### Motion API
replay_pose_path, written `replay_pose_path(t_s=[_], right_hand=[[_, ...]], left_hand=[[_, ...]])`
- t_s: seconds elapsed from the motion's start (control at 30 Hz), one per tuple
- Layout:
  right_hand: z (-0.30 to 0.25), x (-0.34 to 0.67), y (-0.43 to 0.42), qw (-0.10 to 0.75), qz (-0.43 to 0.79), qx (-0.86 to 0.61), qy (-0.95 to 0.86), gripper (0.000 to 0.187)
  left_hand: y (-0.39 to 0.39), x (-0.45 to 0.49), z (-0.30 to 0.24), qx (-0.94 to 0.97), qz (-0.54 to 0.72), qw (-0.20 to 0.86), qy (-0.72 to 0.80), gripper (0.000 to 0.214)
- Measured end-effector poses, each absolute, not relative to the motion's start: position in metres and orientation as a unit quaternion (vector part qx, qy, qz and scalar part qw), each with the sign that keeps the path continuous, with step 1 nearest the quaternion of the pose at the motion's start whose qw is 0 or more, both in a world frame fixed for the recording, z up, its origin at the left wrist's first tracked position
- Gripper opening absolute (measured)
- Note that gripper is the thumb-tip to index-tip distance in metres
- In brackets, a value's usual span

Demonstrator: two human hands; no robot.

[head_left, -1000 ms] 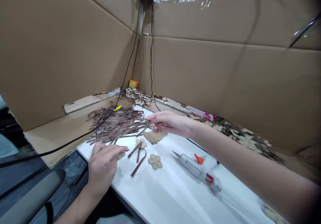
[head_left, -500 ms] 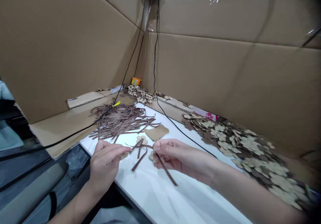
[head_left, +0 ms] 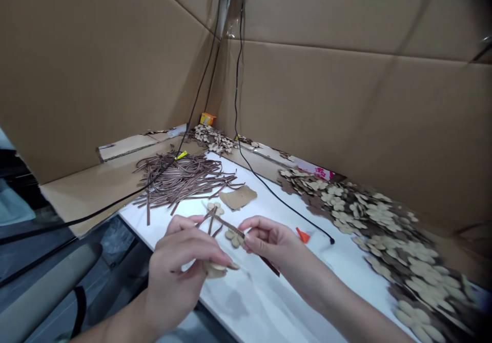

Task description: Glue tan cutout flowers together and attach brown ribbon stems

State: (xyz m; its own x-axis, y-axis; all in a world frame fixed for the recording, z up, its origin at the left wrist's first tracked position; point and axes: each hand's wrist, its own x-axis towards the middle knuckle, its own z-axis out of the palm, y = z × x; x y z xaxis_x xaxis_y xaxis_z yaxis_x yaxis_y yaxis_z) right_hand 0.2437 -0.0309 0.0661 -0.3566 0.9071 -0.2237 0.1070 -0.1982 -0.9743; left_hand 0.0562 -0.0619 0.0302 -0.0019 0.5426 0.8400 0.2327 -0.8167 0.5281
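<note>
Between the thumb and fingers of my left hand (head_left: 184,258) is a beige flower-shaped cutout (head_left: 216,270), partly hidden by the fingers. My right hand (head_left: 271,240) pinches a flat brown strip (head_left: 271,266); one end juts out below the hand, and the strip runs on toward the upper left. Just beyond my hands, a few loose brown strips (head_left: 210,221) cross on the white table (head_left: 261,307). Beige flowers (head_left: 233,238) lie beside them, one near my right fingertips.
A tangled heap of brown strips (head_left: 177,176) covers the far left. Many beige and brown flower cutouts (head_left: 369,215) line the right side. A tan scrap (head_left: 238,198), an orange-red piece (head_left: 303,235) and a black cable (head_left: 269,190) lie on the table. Cardboard walls (head_left: 346,117) stand behind.
My left hand has moved right and nearer, and the beige flower in it now shows more. My right hand keeps the strip and has shifted slightly right. The view has tilted down a little.
</note>
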Motion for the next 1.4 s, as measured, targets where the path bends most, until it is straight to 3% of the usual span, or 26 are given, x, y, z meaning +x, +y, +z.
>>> replay_pose_path(t_s=[0.27,0.5,0.73,0.97,1.4], right_hand=[[0.066,0.235,-0.047,0.368,0.7,-0.404,-0.459,0.029],[0.061,0.237,-0.041,0.377,0.672,-0.434,-0.466,0.031],[0.061,0.242,-0.036,0.39,0.627,-0.403,-0.541,0.015],[0.061,0.243,-0.032,0.373,0.618,-0.435,-0.539,0.026],[0.068,0.246,-0.034,0.375,0.663,-0.398,-0.511,0.031]], left_hand=[[-0.064,0.072,0.034,0.702,0.62,0.292,0.191,0.016],[-0.066,0.076,0.025,0.691,0.615,0.325,0.197,0.017],[-0.065,0.076,0.018,0.683,0.613,0.341,0.204,0.013],[-0.063,0.077,0.01,0.658,0.605,0.394,0.213,0.015],[-0.053,0.08,0.006,0.408,0.586,0.686,0.144,0.026]])
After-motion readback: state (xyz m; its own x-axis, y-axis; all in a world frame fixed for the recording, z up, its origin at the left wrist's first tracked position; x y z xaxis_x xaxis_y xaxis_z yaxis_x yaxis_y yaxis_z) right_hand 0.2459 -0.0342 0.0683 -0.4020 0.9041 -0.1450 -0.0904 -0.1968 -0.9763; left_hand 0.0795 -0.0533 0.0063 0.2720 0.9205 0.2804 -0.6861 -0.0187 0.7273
